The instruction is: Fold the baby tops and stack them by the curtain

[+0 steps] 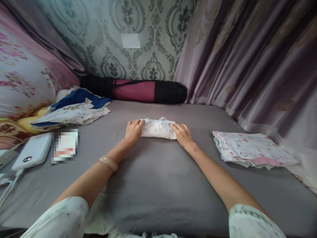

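Note:
A small white folded cloth (158, 129) with pale blue trim and a thin white tie at its top edge lies on the grey sheet in the middle. My left hand (134, 130) grips its left end, the fingers closed at the upper corner. At the right end, my right hand (182, 133) pinches the cloth near its upper corner. Parts of the fingertips are hidden against the fabric.
A black and dark pink roll (133, 91) lies along the wall. Crumpled clothes (81, 105), a white power bank (33, 150) with cables and a blurred packet (65, 145) are at left. Folded patterned fabric (252, 149) lies at right, near the curtain (237, 56).

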Tool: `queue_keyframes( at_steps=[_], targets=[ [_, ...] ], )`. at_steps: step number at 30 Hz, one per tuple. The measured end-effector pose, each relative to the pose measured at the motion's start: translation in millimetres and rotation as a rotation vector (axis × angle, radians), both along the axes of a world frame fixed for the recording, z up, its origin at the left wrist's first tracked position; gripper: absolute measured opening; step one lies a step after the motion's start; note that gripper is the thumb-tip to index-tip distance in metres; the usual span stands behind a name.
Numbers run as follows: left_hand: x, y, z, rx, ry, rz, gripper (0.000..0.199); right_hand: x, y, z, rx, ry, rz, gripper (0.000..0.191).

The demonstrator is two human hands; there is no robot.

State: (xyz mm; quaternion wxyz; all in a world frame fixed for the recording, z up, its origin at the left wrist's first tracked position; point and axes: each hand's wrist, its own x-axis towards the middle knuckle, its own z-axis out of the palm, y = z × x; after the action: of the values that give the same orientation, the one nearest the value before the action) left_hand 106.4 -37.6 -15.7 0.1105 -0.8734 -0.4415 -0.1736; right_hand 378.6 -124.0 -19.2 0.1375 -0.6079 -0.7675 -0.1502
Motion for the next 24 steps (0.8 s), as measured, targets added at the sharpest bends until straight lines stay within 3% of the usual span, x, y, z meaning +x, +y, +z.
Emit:
queue_keyframes(
  at_steps=[10,18,24],
  targets=[
    [13.9,38.4,-11.2,0.062,0.035,0.024,0.032,12.3,38.2,-9.2,-0.054,-0.09,-0.071,0.047],
    [19.9,57.3,-15.9,-0.063,0.048,0.04,0.026,16.5,52.5,-9.4,-0.2,-0.047,-0.122,0.05],
    [14.7,71.3,-30.5,-0.214,-0.145,0.082,0.024,24.3,58.9,-17.9,-0.173,0.135,-0.174,0.046]
  ],
)
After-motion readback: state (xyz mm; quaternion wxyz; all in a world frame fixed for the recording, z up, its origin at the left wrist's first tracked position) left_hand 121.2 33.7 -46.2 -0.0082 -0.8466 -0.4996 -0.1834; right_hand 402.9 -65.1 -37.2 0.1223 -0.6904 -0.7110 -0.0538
